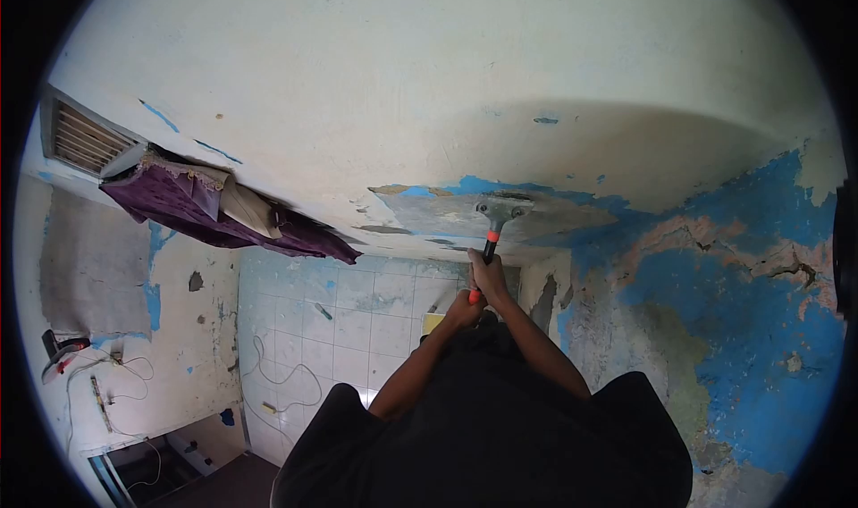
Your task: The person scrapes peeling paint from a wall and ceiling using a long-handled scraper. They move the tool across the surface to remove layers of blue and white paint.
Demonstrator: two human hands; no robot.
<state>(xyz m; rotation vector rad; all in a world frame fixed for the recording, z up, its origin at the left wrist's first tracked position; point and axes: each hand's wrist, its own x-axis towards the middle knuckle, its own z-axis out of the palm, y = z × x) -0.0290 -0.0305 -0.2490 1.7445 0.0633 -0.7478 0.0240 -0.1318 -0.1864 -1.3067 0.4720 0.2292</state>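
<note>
You are holding a long-handled scraper [497, 220] overhead with both arms raised, its wide blade lying flat against the ceiling [429, 79]. Your right hand [487, 274] is clenching the black and orange handle higher up, and your left hand [465, 311] is gripping it just below, near the orange butt end.

Around the blade a patch of the ceiling is already showing bare grey plaster edged with blue, so that small area looks stripped. Most of the ceiling is still carrying its pale coat, with only scattered blue flecks showing through, so by the look of it far more is left than done. The wall to the right [751, 329] is showing blue paint, cracks and exposed plaster.

Off to the left, a purple cloth [197, 206] is hanging near a vent grille [85, 139], and loose cables [268, 374] are trailing down the tiled wall [349, 320] ahead of you.
</note>
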